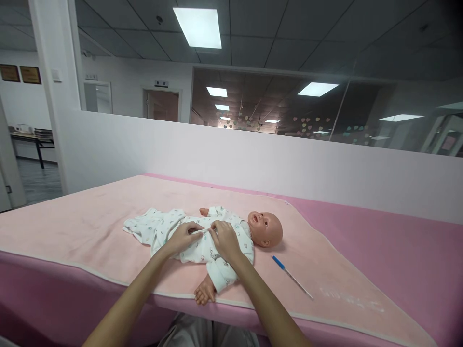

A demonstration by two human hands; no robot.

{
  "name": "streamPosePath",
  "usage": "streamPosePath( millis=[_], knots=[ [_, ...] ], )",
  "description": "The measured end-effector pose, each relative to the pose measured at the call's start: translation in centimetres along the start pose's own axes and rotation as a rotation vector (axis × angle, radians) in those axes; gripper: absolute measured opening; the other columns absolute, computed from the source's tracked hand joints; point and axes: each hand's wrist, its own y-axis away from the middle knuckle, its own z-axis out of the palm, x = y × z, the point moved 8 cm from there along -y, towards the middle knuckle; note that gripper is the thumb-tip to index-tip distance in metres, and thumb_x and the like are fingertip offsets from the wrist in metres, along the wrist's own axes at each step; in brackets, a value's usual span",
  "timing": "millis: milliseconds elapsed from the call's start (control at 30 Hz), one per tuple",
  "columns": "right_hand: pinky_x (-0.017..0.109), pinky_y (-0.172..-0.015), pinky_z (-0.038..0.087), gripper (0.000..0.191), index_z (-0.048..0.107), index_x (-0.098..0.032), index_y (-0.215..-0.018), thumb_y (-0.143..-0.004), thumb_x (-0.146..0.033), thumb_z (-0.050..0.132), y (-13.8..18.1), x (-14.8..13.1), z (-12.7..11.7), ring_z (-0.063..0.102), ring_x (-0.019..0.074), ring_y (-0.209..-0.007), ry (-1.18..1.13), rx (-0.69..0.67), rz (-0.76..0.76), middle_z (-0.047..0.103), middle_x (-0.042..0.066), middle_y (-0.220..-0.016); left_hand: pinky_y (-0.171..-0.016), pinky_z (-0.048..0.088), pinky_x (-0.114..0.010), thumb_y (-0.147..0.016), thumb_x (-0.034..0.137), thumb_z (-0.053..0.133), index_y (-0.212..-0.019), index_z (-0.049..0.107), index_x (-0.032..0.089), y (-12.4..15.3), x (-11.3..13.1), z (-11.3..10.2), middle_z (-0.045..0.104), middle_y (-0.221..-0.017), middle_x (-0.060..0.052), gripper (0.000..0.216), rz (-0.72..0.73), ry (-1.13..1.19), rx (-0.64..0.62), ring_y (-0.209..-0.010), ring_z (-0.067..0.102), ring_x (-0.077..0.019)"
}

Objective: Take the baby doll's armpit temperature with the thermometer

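A baby doll (266, 228) lies on its back, head to the right, dressed in a white printed baby outfit (200, 250). Over the doll's belly, my left hand (185, 237) pinches the front of the outfit. Close beside it, my right hand (224, 236) also has its fingers closed on the cloth at the chest. A thin edge of fabric runs between both sets of fingertips. The doll's legs are covered by the garment, whose lower end spreads flat to the left. One doll hand shows at the near edge, the other on the far side.
A thin stick with a blue handle (291, 276) lies right of the doll. Beneath is a peach blanket (90, 217) over a pink-covered table (398, 236). A low white partition (253, 159) stands behind, with glass above it. The table's near edge is against my lap.
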Motion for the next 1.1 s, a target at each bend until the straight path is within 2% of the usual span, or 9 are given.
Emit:
streamPosePath(
  millis=[200,400,600,733,900,1100],
  knots=[
    [0.027,-0.071,0.034,0.010,0.049,-0.020,-0.080,-0.084,-0.025,0.041,0.0,0.1,0.1,0.049,0.0153,-0.076,-0.005,0.007,0.003,0.057,0.001,-0.077,-0.072,0.044,-0.025,-0.070,0.035,0.052,-0.088,0.064,0.019,0.0,0.1,0.0,0.065,-0.089,-0.003,0.027,0.008,-0.023,-0.002,-0.084,0.057,-0.0182],
    [0.027,-0.072,0.035,0.009,0.050,-0.020,-0.079,-0.083,-0.024,0.044,0.0,0.1,0.0,0.050,0.0157,-0.078,-0.016,0.015,0.005,0.057,0.001,-0.077,-0.067,0.043,-0.025,-0.073,0.042,0.048,-0.080,0.066,0.018,0.0,0.3,-0.2,0.064,-0.079,-0.003,0.031,0.034,-0.047,-0.001,-0.077,0.056,-0.0179],
    [0.028,-0.072,0.035,0.008,0.050,-0.020,-0.078,-0.082,-0.024,0.044,0.0,0.0,0.0,0.050,0.0162,-0.078,-0.026,0.011,0.001,0.058,0.002,-0.077,-0.075,0.042,-0.028,-0.072,0.038,0.051,-0.079,0.068,0.019,-0.4,-0.4,-0.3,0.065,-0.087,-0.003,0.026,-0.006,0.000,-0.006,-0.085,0.056,-0.0197],
    [0.028,-0.072,0.035,0.007,0.050,-0.020,-0.078,-0.082,-0.023,0.045,0.1,0.0,0.0,0.050,0.0156,-0.077,-0.036,0.011,0.002,0.058,0.001,-0.077,-0.072,0.043,-0.027,-0.072,0.037,0.050,-0.080,0.067,0.018,-0.2,-0.2,-0.3,0.066,-0.082,-0.003,0.026,-0.007,-0.001,-0.009,-0.081,0.057,-0.0191],
    [0.027,-0.072,0.035,0.006,0.049,-0.020,-0.078,-0.082,-0.023,0.046,0.1,0.1,0.0,0.049,0.0150,-0.077,-0.036,0.013,0.001,0.058,0.000,-0.077,-0.076,0.043,-0.027,-0.070,0.030,0.052,-0.086,0.066,0.020,0.0,0.4,0.0,0.064,-0.091,-0.003,0.023,0.058,-0.066,-0.020,-0.086,0.056,-0.0190],
    [0.028,-0.072,0.035,0.008,0.050,-0.019,-0.077,-0.082,-0.023,0.045,0.1,0.0,0.0,0.049,0.0154,-0.076,-0.028,0.015,-0.005,0.058,0.001,-0.076,-0.078,0.042,-0.029,-0.070,0.029,0.050,-0.082,0.065,0.019,0.1,0.8,-0.1,0.063,-0.090,-0.005,0.021,0.119,-0.188,0.056,-0.087,0.055,-0.0204]
  ],
)
